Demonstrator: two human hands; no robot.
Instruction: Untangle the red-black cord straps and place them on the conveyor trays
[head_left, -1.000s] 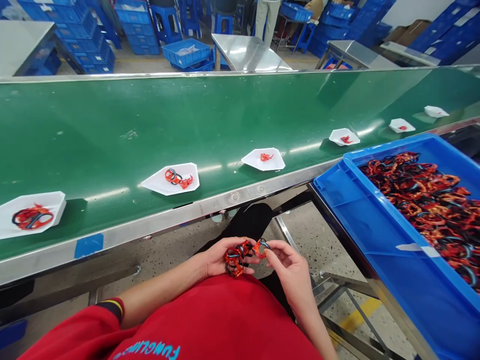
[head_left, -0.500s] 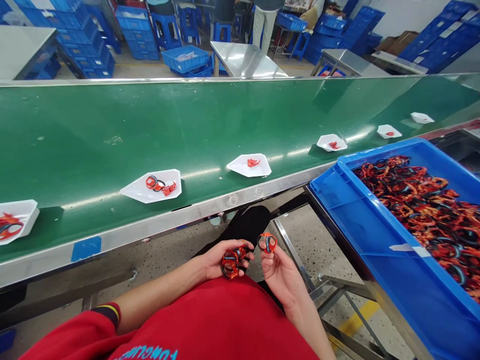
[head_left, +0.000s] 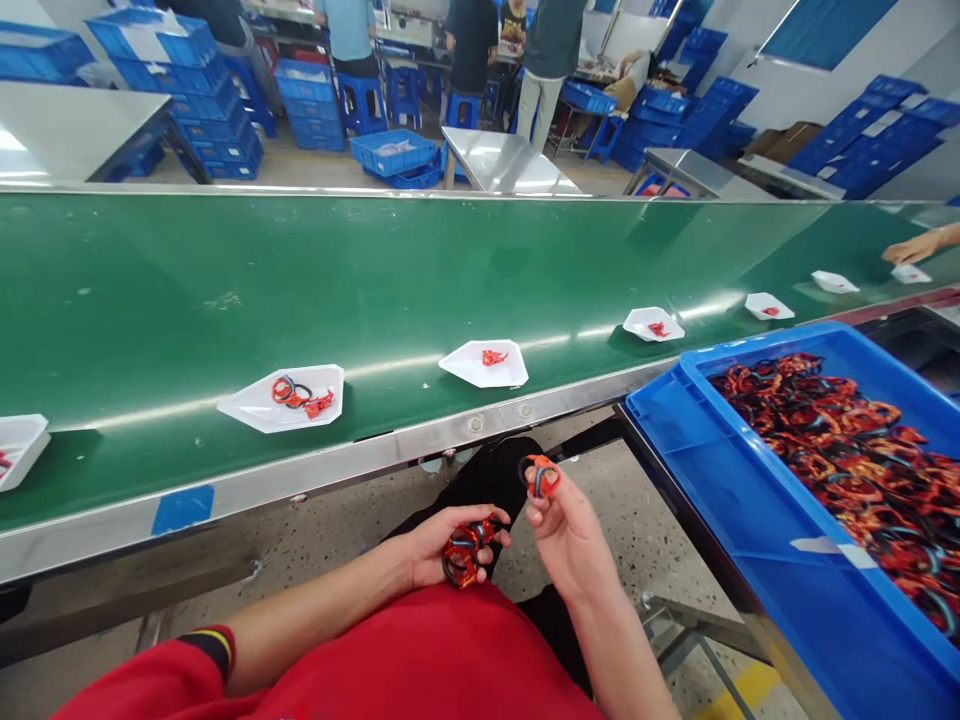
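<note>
My left hand (head_left: 442,545) is closed around a small bunch of orange-and-black ring-shaped pieces (head_left: 465,552), held low in front of my red shirt. Between the thumb and fingers of my right hand (head_left: 566,525), one similar ring-shaped piece (head_left: 541,480) with a blue-grey band is pinched upright, apart from the bunch. Beyond both hands, a white pointed tray (head_left: 255,405) on the green conveyor belt (head_left: 375,260) holds ring pieces and red bits. Farther right, another white tray (head_left: 465,368) carries only a little red heap.
A blue bin (head_left: 739,490) full of ring pieces (head_left: 847,440) stands at my right. More trays (head_left: 634,318) line the belt, whose metal edge (head_left: 420,440) runs before my knees. A co-worker's hand (head_left: 911,248) touches a far-right tray. People, tables and stacked blue crates (head_left: 214,105) are behind.
The trays have shifted left along the belt. My right hand has risen slightly with its ring piece, away from the left hand. A co-worker's hand has come into view at far right.
</note>
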